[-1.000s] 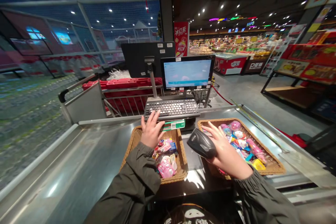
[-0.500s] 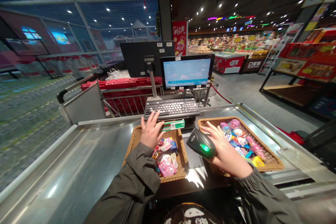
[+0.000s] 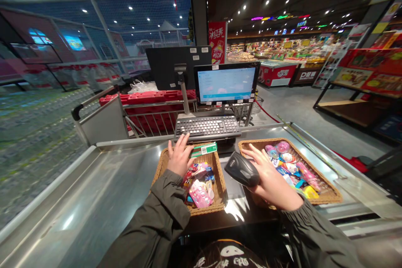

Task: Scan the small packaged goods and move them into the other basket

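My right hand (image 3: 271, 182) is closed around a black barcode scanner (image 3: 241, 168), held over the gap between two wicker baskets. The scanner's head points toward the left basket (image 3: 220, 192), which holds several small colourful packets (image 3: 198, 186). My left hand (image 3: 179, 157) lies over the far end of that basket, fingers stretched toward the keyboard (image 3: 207, 125) and touching a green-and-white box (image 3: 204, 149). The right basket (image 3: 329, 194) holds several round and pink toy packs (image 3: 287, 163).
A lit cashier screen (image 3: 226, 83) stands behind the keyboard on the steel checkout counter (image 3: 103, 192). Red shopping baskets (image 3: 147, 104) and a metal rail lie beyond. Store shelves (image 3: 370, 75) and an aisle floor are at right.
The scanner's green light was on half a second ago and is off now. Both hands stay almost in place; the view shifted slightly.
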`<action>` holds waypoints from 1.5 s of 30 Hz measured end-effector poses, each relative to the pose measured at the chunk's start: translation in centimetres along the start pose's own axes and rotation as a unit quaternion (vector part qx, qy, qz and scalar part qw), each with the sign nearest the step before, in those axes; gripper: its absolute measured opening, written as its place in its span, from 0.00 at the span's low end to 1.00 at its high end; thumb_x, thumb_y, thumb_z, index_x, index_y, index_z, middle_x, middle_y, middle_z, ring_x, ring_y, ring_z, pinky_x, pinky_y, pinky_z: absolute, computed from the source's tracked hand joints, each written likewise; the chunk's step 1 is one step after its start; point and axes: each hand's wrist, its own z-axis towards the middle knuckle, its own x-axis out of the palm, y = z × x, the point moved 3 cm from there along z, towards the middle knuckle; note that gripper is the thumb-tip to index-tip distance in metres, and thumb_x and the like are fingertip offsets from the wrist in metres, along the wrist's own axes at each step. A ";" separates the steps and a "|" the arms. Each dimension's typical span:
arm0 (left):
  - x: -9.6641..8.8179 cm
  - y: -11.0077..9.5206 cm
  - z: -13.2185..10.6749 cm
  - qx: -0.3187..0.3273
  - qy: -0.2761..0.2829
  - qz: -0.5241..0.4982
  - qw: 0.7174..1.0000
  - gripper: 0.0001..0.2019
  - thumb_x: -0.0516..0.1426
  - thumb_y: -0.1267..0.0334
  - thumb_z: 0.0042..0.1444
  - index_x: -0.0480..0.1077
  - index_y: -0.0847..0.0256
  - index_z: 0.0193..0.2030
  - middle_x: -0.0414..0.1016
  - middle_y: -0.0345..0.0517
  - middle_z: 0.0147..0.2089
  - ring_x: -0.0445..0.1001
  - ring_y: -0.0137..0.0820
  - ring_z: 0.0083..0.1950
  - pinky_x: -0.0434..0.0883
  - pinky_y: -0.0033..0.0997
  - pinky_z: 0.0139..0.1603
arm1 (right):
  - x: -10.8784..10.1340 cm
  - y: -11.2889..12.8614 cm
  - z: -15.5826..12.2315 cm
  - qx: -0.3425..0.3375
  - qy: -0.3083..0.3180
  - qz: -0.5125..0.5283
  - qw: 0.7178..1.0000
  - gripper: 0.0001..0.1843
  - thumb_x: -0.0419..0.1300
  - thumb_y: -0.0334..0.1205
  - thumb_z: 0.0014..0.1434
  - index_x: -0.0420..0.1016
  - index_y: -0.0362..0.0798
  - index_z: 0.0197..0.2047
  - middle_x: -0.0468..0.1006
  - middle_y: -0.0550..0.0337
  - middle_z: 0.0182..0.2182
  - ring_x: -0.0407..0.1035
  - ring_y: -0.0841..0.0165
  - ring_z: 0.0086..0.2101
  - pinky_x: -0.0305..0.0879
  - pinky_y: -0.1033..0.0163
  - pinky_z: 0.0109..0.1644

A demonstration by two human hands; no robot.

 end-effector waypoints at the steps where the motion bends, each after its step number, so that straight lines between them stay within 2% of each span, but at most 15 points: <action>1: 0.1 0.1 -0.2 -0.002 0.003 0.003 1.000 0.12 0.62 0.62 0.55 0.72 0.56 0.46 0.50 0.54 0.73 0.51 0.48 0.73 0.39 0.68 0.69 | 0.1 0.0 0.0 0.001 0.003 0.000 1.000 0.27 0.58 0.36 0.55 0.68 0.47 0.59 0.62 0.44 0.64 0.45 0.48 0.68 0.42 0.33 0.68; 10: 1.7 1.1 -0.8 -0.022 0.039 0.015 0.999 0.09 0.61 0.64 0.55 0.71 0.58 0.42 0.50 0.55 0.73 0.51 0.48 0.73 0.42 0.71 0.68 | 0.7 0.4 0.3 0.002 0.013 0.012 1.000 0.27 0.57 0.34 0.54 0.68 0.48 0.58 0.62 0.46 0.64 0.43 0.48 0.68 0.41 0.32 0.68; 17: 5.5 2.5 -1.4 -0.040 0.093 0.010 0.995 0.08 0.63 0.67 0.51 0.70 0.59 0.37 0.50 0.54 0.73 0.50 0.49 0.73 0.46 0.73 0.66 | 1.2 0.8 0.2 0.010 0.019 0.007 1.000 0.28 0.57 0.33 0.52 0.68 0.47 0.58 0.61 0.47 0.65 0.42 0.47 0.68 0.40 0.33 0.69; 24: 9.2 2.3 -1.8 -0.014 0.135 0.010 0.991 0.07 0.63 0.68 0.48 0.72 0.60 0.35 0.52 0.56 0.73 0.50 0.50 0.73 0.44 0.72 0.67 | 1.5 1.1 -0.1 0.020 0.013 0.000 1.000 0.29 0.57 0.34 0.53 0.67 0.46 0.60 0.62 0.45 0.64 0.44 0.46 0.68 0.42 0.32 0.68; 28: 10.7 2.1 -1.9 -0.003 0.150 0.010 0.989 0.07 0.58 0.73 0.49 0.74 0.61 0.35 0.52 0.59 0.72 0.49 0.49 0.73 0.41 0.70 0.68 | 1.5 0.9 -0.4 0.034 0.018 0.000 0.999 0.30 0.57 0.34 0.54 0.65 0.46 0.62 0.60 0.44 0.65 0.45 0.46 0.68 0.45 0.33 0.68; 31: 11.3 2.0 -1.9 0.002 0.141 0.005 0.990 0.13 0.51 0.76 0.53 0.75 0.61 0.36 0.52 0.58 0.72 0.50 0.46 0.73 0.41 0.69 0.68 | 1.3 0.9 -0.6 0.043 0.011 0.001 0.999 0.32 0.57 0.34 0.54 0.63 0.47 0.63 0.60 0.44 0.65 0.44 0.47 0.68 0.45 0.33 0.68; 34: 11.4 1.8 -1.6 0.006 0.135 0.007 0.991 0.14 0.49 0.76 0.53 0.75 0.62 0.36 0.50 0.59 0.73 0.50 0.46 0.73 0.42 0.69 0.68 | 1.1 0.8 -0.9 0.051 0.007 -0.003 0.999 0.33 0.57 0.33 0.55 0.61 0.47 0.64 0.61 0.44 0.65 0.44 0.47 0.68 0.45 0.33 0.68; 38: 10.3 0.4 -0.4 0.029 0.135 0.013 0.990 0.08 0.55 0.71 0.53 0.73 0.62 0.38 0.49 0.61 0.73 0.50 0.49 0.73 0.44 0.71 0.67 | 0.7 0.3 -1.1 0.059 0.004 -0.001 0.998 0.30 0.57 0.33 0.55 0.65 0.48 0.62 0.61 0.47 0.64 0.44 0.48 0.68 0.44 0.34 0.69; 45: 6.2 -5.0 2.4 0.118 0.080 -0.039 0.989 0.13 0.59 0.61 0.57 0.72 0.60 0.48 0.50 0.59 0.73 0.50 0.49 0.73 0.43 0.68 0.69 | 0.1 -1.4 -2.1 0.090 -0.003 -0.010 0.996 0.30 0.57 0.34 0.54 0.66 0.47 0.61 0.61 0.47 0.65 0.43 0.48 0.68 0.44 0.34 0.68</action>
